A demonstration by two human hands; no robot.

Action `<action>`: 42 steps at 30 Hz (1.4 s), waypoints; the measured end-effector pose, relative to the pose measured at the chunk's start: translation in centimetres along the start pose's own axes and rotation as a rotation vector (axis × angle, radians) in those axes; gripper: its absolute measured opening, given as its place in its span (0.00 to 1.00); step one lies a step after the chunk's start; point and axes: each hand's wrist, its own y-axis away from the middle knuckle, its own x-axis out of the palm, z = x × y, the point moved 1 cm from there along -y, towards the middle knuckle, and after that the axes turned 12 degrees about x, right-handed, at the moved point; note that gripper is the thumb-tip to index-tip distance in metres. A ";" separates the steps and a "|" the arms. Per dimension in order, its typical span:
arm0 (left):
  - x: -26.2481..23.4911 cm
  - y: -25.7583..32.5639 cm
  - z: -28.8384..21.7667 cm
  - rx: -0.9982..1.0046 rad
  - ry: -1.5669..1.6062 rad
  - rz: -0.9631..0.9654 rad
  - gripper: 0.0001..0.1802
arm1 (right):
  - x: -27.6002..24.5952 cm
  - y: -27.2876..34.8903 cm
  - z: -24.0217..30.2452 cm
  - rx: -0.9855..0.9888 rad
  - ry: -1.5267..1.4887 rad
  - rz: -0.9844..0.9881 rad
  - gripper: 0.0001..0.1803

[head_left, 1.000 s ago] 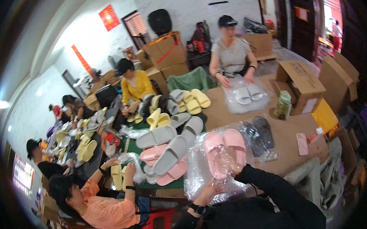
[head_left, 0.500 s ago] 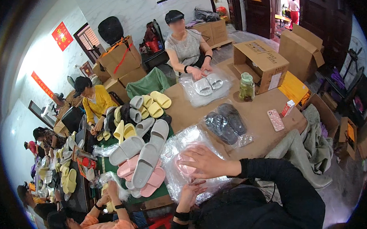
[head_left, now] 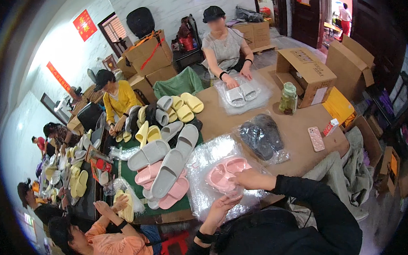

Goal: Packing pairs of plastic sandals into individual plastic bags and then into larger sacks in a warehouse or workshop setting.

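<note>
pink slippers [head_left: 225,173]: 2 | clear bag [head_left: 207,191]: 1 | hands: 2, touching bag

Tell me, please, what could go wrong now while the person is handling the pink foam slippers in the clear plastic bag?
1. The clear plastic bag hangs over the table edge, so the pair of pink foam slippers might slide off.
2. Only the right hand rests on the slippers; the left hand is open below, so the thin film could crumple or tear.
3. The bagged dark slippers lie close and might get pushed.

Both hands, left hand [head_left: 222,205] and right hand [head_left: 251,179], on bagged pink slippers [head_left: 224,173] atop brown table [head_left: 299,128].
</note>
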 end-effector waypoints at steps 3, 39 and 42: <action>-0.7 0.4 0.2 0.113 0.051 0.062 0.24 | -1.3 -1.0 -2.2 -0.021 -0.034 0.072 0.20; -12.5 0.0 -3.6 0.116 -0.183 -0.412 0.20 | 4.8 -0.3 -6.9 0.451 -0.258 -0.574 0.21; -18.7 -0.6 -3.3 0.362 -0.253 -0.539 0.25 | 4.9 -2.5 -0.1 0.322 -0.451 -0.129 0.20</action>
